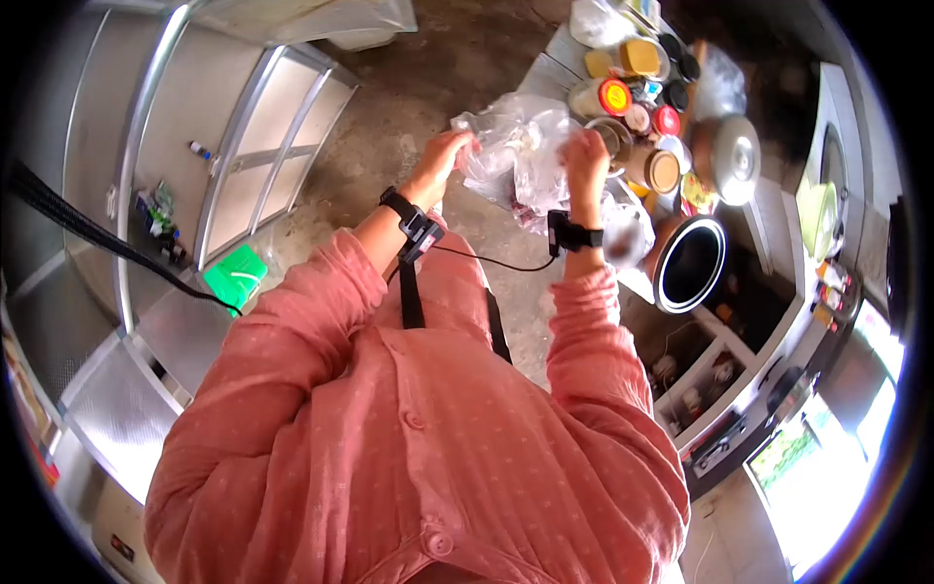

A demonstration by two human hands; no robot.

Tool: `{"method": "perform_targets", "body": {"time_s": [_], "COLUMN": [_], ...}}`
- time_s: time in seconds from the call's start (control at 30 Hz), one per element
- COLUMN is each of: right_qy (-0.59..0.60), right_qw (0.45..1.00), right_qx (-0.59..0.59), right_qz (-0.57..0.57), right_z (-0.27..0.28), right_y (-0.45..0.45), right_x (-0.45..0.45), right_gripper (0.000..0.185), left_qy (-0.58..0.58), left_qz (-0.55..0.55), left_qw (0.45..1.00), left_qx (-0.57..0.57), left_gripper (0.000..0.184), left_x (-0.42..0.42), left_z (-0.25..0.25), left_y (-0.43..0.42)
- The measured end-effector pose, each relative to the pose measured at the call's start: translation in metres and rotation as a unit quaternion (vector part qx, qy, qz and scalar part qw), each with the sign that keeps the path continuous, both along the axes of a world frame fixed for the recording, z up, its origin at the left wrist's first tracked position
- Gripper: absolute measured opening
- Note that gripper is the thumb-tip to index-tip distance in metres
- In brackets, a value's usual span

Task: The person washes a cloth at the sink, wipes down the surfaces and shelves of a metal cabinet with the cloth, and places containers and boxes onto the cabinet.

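Observation:
A clear, crumpled plastic bag (516, 141) hangs between my two hands in the head view. My left hand (448, 161) pinches the bag's left edge with closed fingers. On the other side my right hand (586, 161), slightly blurred, is curled closed at the bag's right edge. Something dark reddish shows through the bag's lower part, but I cannot make out what it is. Just beyond my right hand stands a clear round jar (611, 136). Each wrist carries a black strapped device, and a thin cable runs between them.
Several jars crowd the worktop at right, among them a red-lidded jar (614, 95) and a brown-lidded jar (663, 171). A metal pot lid (732, 161) and a dark round pot (690, 265) are nearby. Metal-framed cabinet doors (229, 146) and a green box (236, 275) stand left.

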State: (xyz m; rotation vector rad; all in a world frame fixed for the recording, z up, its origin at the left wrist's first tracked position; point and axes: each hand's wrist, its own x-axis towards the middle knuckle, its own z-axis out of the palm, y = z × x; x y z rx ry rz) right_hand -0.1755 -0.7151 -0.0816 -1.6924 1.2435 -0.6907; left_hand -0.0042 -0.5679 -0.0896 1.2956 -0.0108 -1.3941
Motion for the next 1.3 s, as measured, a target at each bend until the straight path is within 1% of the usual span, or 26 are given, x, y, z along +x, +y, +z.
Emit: {"method": "perform_targets", "body": {"time_s": [0.03,0.1,0.13,0.2,0.23,0.3,0.33,0.37,0.4,0.47,0.5,0.53,0.57,0.63,0.67,0.73,0.77,0.8,0.87,1.0,1.07,1.13,1.17,1.2,1.23,1.3], "right_qy": [-0.154,-0.202,-0.219,-0.156,-0.164,-0.154,-0.120,-0.085,-0.101,-0.103,-0.107,-0.099,-0.096,-0.054,-0.045,0.005,0.056,0.063,0.095,0.152,0.131,0.109,0.104,0.168,0.172,0.086], "right_qw": [0.972,0.940,0.928,0.914,0.902,0.839,0.856,0.857,0.862,0.877,0.893,0.903,0.902,0.919,0.925,0.929,0.930,0.936,0.942,0.961,0.974,0.988,0.992,0.984,0.970,0.948], "right_qx": [0.176,0.276,0.294,0.310,0.316,0.387,0.258,0.122,0.015,-0.008,-0.038,0.025,0.027,0.084,0.059,0.052,0.048,0.046,0.047,0.096,0.099,0.086,0.078,0.004,-0.102,-0.045], "right_qz": [-0.032,0.012,0.069,0.210,0.244,0.351,0.431,0.493,0.497,0.470,0.436,0.417,0.419,0.380,0.372,0.366,0.359,0.344,0.320,0.212,0.153,0.065,0.006,-0.065,-0.138,-0.304], "right_z": [0.018,0.059,0.055,0.065,0.074,0.072,0.075,0.079,0.093,0.100,0.101,0.100,0.098,0.086,0.074,0.063,0.058,0.054,0.047,0.034,0.031,0.002,-0.017,-0.037,-0.053,-0.034], "right_y": [0.004,0.027,0.039,0.066,0.085,0.113,0.126,0.137,0.146,0.154,0.156,0.156,0.155,0.147,0.144,0.136,0.133,0.132,0.132,0.140,0.148,0.150,0.149,0.146,0.140,0.124], "right_x": [0.009,0.030,0.035,0.058,0.075,0.094,0.105,0.110,0.120,0.131,0.135,0.134,0.130,0.121,0.112,0.092,0.083,0.073,0.051,0.008,-0.003,-0.032,-0.045,-0.064,-0.077,-0.082], "right_gripper": [0.013,0.016,0.018,0.018,0.020,0.028,0.032,0.036,0.040,0.041,0.041,0.040,0.040,0.040,0.040,0.040,0.040,0.040,0.040,0.043,0.044,0.045,0.046,0.050,0.050,0.044], "left_qy": [-0.007,-0.017,-0.161,-0.278,-0.252,-0.364,-0.448,-0.450,-0.460,-0.353,-0.227,-0.189,-0.152,-0.181,-0.399,-0.592,-0.652,-0.680,-0.727,-0.598,-0.469,-0.384,-0.367,-0.359,-0.351,-0.332], "left_qz": [0.014,-0.038,-0.101,-0.126,-0.094,-0.193,-0.139,-0.130,-0.145,0.019,0.199,0.266,0.332,0.413,0.340,0.225,0.046,-0.127,0.099,0.188,0.319,0.416,0.431,0.432,0.419,0.364], "left_qw": [1.000,0.993,0.976,0.942,0.942,0.902,0.880,0.881,0.876,0.934,0.953,0.945,0.930,0.892,0.847,0.720,0.610,0.442,0.533,0.680,0.765,0.787,0.793,0.802,0.817,0.859], "left_qx": [0.002,-0.106,-0.103,-0.141,-0.198,-0.127,-0.075,-0.061,0.016,0.052,0.012,-0.013,-0.037,0.027,0.085,0.283,0.448,0.571,0.421,0.380,0.305,0.244,0.224,0.202,0.184,0.138], "left_gripper": [0.017,0.033,0.042,0.056,0.059,0.058,0.037,0.037,0.036,0.032,0.029,0.029,0.030,0.027,0.025,0.013,0.009,0.018,0.025,0.022,0.020,0.020,0.019,0.019,0.019,0.019], "left_x": [0.003,0.005,0.005,0.004,0.007,0.026,0.027,0.038,0.057,0.076,0.086,0.101,0.119,0.160,0.196,0.256,0.272,0.287,0.318,0.383,0.404,0.403,0.396,0.387,0.373,0.328], "left_z": [0.003,0.013,0.020,0.029,0.032,0.056,0.050,0.036,0.020,0.033,0.053,0.053,0.052,0.044,0.008,-0.006,0.027,0.063,0.030,0.001,-0.011,-0.014,-0.016,-0.016,-0.023,-0.026], "left_y": [0.006,0.018,0.025,0.047,0.060,0.082,0.103,0.123,0.143,0.167,0.175,0.189,0.204,0.236,0.270,0.323,0.326,0.327,0.389,0.440,0.439,0.432,0.423,0.411,0.398,0.356]}}
